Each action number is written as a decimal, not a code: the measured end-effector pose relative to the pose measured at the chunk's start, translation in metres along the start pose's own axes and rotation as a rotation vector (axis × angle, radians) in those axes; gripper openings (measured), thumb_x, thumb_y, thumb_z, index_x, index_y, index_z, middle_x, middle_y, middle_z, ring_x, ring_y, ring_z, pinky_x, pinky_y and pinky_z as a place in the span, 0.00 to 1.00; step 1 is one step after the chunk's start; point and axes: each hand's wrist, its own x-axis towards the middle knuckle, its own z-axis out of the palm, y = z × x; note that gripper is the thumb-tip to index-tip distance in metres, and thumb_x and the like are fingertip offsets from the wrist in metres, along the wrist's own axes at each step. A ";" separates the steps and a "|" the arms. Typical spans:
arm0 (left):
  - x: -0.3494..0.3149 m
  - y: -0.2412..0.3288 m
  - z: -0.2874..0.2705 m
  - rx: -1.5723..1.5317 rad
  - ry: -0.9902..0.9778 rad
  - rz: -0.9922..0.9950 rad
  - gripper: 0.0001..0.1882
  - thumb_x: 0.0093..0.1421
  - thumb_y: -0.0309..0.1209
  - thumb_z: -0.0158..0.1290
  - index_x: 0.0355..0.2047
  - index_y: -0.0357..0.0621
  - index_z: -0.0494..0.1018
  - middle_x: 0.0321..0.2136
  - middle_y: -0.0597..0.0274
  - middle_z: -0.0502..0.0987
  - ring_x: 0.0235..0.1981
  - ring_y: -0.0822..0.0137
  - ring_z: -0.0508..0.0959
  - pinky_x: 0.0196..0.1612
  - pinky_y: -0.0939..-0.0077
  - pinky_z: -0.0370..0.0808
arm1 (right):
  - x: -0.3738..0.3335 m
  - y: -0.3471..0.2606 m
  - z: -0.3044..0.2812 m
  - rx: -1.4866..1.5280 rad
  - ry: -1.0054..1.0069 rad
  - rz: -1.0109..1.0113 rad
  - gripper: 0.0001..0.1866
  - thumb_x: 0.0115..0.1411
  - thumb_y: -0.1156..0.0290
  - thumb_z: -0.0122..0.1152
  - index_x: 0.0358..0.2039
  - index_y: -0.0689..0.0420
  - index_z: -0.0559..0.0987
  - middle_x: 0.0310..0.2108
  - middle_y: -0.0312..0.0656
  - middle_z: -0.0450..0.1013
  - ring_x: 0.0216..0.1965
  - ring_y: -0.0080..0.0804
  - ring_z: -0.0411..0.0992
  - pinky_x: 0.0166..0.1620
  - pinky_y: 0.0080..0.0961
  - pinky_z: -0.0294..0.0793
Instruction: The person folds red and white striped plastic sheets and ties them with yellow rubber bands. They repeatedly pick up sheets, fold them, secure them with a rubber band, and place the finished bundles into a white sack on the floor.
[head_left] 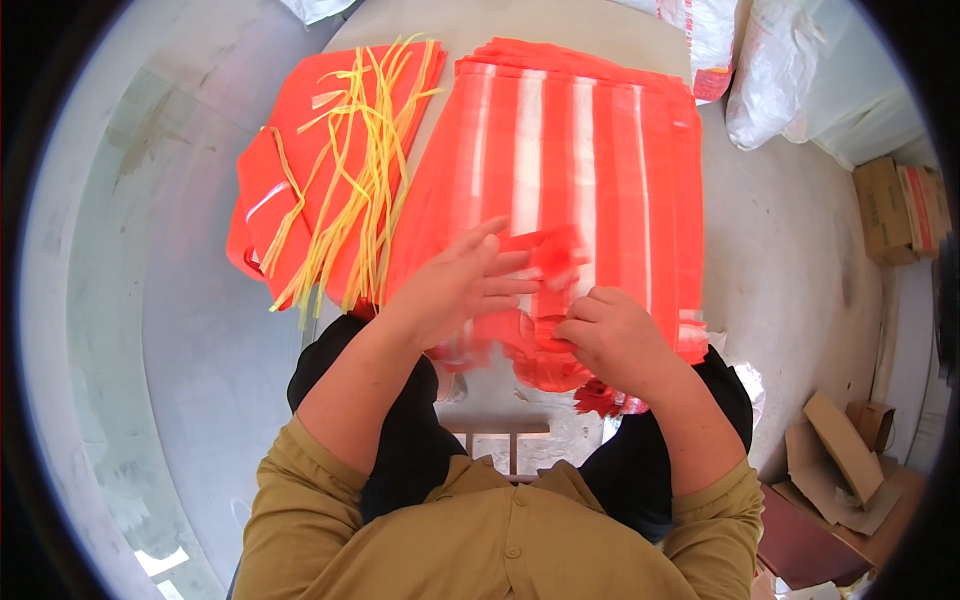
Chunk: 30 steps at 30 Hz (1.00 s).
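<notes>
A stack of red-and-white striped plastic sheets (540,150), perhaps bags, covers the middle of the table and hangs over its near edge. Above its near part is my left hand (465,275), fingers spread and pointing right. A blurred, crumpled red piece (557,252) shows just past those fingertips; I cannot tell whether they touch it. My right hand (622,340) is closed, its thumb and fingers pinching a gathered fold of red plastic (548,335) at the near edge. To the left, a loose bundle of yellow ties (362,180) lies across folded red material (290,110).
The pale table (400,22) stands before my knees. White sacks (775,75) are at the far right. Cardboard boxes (895,212) sit by the right wall, with an opened carton (835,460) at the lower right. A frame bar (500,428) shows between my legs.
</notes>
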 end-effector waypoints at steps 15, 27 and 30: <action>0.048 -0.023 0.009 1.412 0.074 0.780 0.22 0.65 0.24 0.51 0.60 0.40 0.72 0.50 0.46 0.79 0.51 0.43 0.77 0.57 0.52 0.73 | 0.009 -0.007 -0.010 0.082 0.081 0.071 0.13 0.46 0.80 0.71 0.34 0.56 0.84 0.33 0.38 0.76 0.36 0.42 0.74 0.41 0.37 0.76; 0.020 -0.002 0.015 1.448 -0.222 0.516 0.31 0.53 0.28 0.61 0.59 0.36 0.70 0.51 0.45 0.77 0.55 0.44 0.75 0.57 0.54 0.73 | 0.018 -0.004 -0.013 0.151 0.146 0.203 0.10 0.51 0.78 0.68 0.36 0.58 0.83 0.39 0.41 0.78 0.42 0.46 0.75 0.46 0.40 0.77; 0.020 -0.005 0.020 1.445 -0.231 0.597 0.31 0.50 0.29 0.65 0.55 0.35 0.71 0.53 0.45 0.76 0.56 0.44 0.74 0.59 0.55 0.73 | 0.022 -0.003 -0.009 0.116 0.246 0.229 0.06 0.54 0.78 0.68 0.34 0.61 0.83 0.45 0.43 0.79 0.45 0.47 0.74 0.50 0.41 0.75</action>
